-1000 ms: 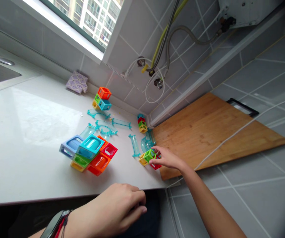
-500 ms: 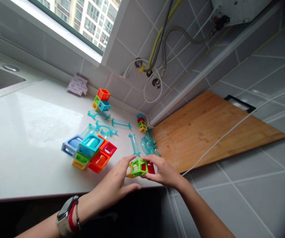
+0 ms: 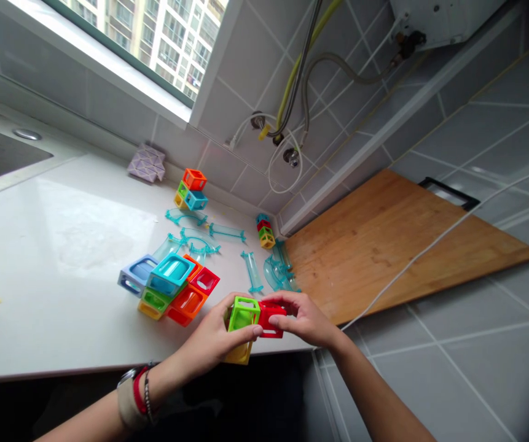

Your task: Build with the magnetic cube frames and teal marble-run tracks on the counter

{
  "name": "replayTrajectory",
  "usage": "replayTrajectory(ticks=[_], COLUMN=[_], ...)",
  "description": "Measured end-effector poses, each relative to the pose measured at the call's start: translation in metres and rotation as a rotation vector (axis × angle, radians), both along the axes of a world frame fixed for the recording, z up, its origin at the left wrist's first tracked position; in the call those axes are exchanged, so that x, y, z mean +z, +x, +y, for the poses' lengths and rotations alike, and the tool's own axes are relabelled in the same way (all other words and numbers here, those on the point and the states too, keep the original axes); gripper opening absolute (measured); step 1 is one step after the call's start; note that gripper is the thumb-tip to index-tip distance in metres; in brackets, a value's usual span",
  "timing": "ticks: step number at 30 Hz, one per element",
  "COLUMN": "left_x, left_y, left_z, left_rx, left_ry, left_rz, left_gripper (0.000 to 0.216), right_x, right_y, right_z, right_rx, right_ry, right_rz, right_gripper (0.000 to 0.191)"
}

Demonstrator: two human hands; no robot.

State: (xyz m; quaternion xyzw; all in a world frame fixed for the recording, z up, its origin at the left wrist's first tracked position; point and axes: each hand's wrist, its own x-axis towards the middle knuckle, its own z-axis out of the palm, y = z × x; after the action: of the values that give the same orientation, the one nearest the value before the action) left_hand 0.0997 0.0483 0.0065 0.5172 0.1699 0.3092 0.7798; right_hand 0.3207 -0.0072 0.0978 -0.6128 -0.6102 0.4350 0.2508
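Window (image 3: 158,37) glares on ctr. (image 3: 80,215), R edge prob. blurry.

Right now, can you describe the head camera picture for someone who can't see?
A person's left hand holds a green plastic cube with a yellow plastic cube below, and the right hand grips a red plastic cube. On the white counter are a multicoloured plastic cube cluster and translucent teal plastic pieces, with a brown wooden board at the right.
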Motion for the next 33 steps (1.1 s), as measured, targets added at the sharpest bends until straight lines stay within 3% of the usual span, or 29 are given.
replayTrajectory(ticks=[4,9,15,20,26,33], left_x=[-0.004,-0.010,-0.005,-0.008,-0.022,-0.024], left_y=[0.003,0.005,0.003,0.003,0.006,0.006], left_z=[-0.005,-0.004,0.000,0.000,0.000,-0.001], left_rx=[-0.116,-0.069,0.005,0.048,0.024,0.024], left_ry=[-0.169,-0.137,0.038,0.151,0.216,0.232], left_rz=[-0.075,0.021,0.109,0.127,0.134,0.138], left_gripper=[0.052,0.054,0.049,0.043,0.043,0.044], right_x=[-0.007,-0.019,-0.023,-0.035,-0.052,-0.075], right_y=[0.017,0.036,0.034,0.030,0.030,0.007], right_z=[0.006,0.023,0.038,0.067,0.133,0.171], right_rx=[-0.115,-0.425,-0.401,-0.387,-0.341,-0.122], right_ry=[-0.001,0.090,0.100,0.169,0.283,0.322], right_rz=[0.222,0.390,0.465,0.282,-0.110,-0.311], right_gripper=[0.038,0.046,0.052,0.055,0.058,0.059])
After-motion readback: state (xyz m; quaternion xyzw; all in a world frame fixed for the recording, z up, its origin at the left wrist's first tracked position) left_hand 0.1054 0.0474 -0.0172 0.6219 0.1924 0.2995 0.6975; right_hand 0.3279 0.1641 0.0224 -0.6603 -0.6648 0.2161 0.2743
